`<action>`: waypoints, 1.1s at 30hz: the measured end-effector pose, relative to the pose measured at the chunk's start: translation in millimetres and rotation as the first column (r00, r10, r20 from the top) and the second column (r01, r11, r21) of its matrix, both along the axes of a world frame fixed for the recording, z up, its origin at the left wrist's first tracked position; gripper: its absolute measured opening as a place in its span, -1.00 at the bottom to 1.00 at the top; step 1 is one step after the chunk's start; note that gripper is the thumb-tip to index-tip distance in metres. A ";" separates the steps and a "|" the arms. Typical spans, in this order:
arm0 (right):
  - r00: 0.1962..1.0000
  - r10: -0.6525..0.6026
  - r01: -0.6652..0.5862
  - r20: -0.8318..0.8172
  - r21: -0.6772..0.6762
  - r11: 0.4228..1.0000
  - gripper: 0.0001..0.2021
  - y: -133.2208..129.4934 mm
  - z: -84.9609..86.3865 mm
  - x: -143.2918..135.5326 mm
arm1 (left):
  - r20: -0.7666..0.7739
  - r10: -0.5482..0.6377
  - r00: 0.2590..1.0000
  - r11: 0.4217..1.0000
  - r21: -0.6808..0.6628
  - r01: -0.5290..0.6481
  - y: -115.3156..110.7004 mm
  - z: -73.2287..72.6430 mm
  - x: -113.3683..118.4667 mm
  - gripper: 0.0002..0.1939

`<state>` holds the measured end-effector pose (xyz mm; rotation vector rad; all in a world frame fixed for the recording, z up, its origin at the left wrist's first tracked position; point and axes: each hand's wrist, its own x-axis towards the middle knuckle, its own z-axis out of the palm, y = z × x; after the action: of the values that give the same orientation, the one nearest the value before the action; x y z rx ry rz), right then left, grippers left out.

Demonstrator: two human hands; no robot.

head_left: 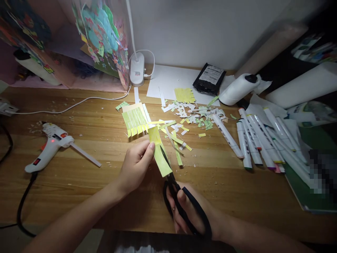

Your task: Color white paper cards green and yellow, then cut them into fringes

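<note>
Between the thumb and fingers of my left hand (137, 165) is a yellow-green paper strip (162, 162), held near its upper part. My right hand (192, 211) grips black-handled scissors (172, 181), with fingers in the handle loops. The blades point up and away, and lie along the right side of the strip. Just beyond my left hand lies a fringed green and yellow paper piece (134, 119) on the wooden table (105, 154). Thin yellow and green strips (179, 140) are scattered to the right of the held paper.
A glue gun (50, 147) with a lit red light lies at the left. Paper scraps (202, 114), a black packet (210, 79) and white paper (168, 80) are at the back. Several markers (258, 137) lie at the right. A power strip (137, 70) stands by the wall.
</note>
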<state>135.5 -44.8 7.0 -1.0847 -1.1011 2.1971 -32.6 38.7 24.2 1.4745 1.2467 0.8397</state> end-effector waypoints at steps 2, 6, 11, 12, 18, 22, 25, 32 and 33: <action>1.000 0.006 -0.005 -0.029 0.015 1.000 -0.32 0.8 2.4 0.1 | -0.035 -0.029 0.999 0.999 0.025 0.030 -1.5 0.6 1.6 -0.64; 0.997 -0.046 0.048 -0.056 0.033 0.998 -0.35 -2.2 -4.9 -0.6 | -0.060 -0.083 0.995 0.996 0.018 0.084 -5.5 0.1 5.3 -0.63; 0.993 -0.102 0.103 -0.055 0.012 0.995 -0.42 -7.0 -15.8 -2.8 | -0.055 -0.065 0.996 0.998 -0.007 0.064 -7.3 -1.3 7.0 -0.62; 0.993 -0.108 0.108 -0.057 0.001 0.994 -0.43 -7.2 -16.0 -3.1 | -0.040 -0.061 0.997 0.998 -0.021 0.060 -7.3 -1.6 7.1 -0.62; 0.997 -0.070 0.071 -0.031 0.031 0.997 -0.40 -3.8 -10.1 -2.3 | 0.139 -0.038 0.990 0.984 -0.164 0.061 -6.4 -1.8 7.3 -0.61; 0.993 -0.102 0.108 -0.063 0.088 0.990 -0.36 -1.9 -11.9 -3.5 | 0.187 -0.075 0.979 0.974 -0.197 0.113 -6.3 0.7 8.0 -0.62; 0.984 -0.147 0.154 -0.099 0.073 0.985 -0.39 -2.8 -16.1 -5.2 | 0.174 -0.097 0.980 0.974 -0.188 0.130 -6.9 1.8 9.4 -0.63; 0.976 -0.200 0.201 -0.087 0.004 0.980 -0.46 -9.4 -22.5 -6.4 | 0.195 -0.098 0.976 0.965 -0.221 0.141 -9.3 -2.5 11.0 -0.62; 0.975 -0.204 0.205 -0.085 -0.001 0.979 -0.46 -9.5 -22.4 -6.1 | 0.201 -0.096 0.975 0.963 -0.229 0.142 -9.2 -3.2 10.7 -0.62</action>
<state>129.5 -54.3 -15.4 -1.0425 -0.9173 2.0550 -21.9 29.5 20.9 1.2313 1.0668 0.7018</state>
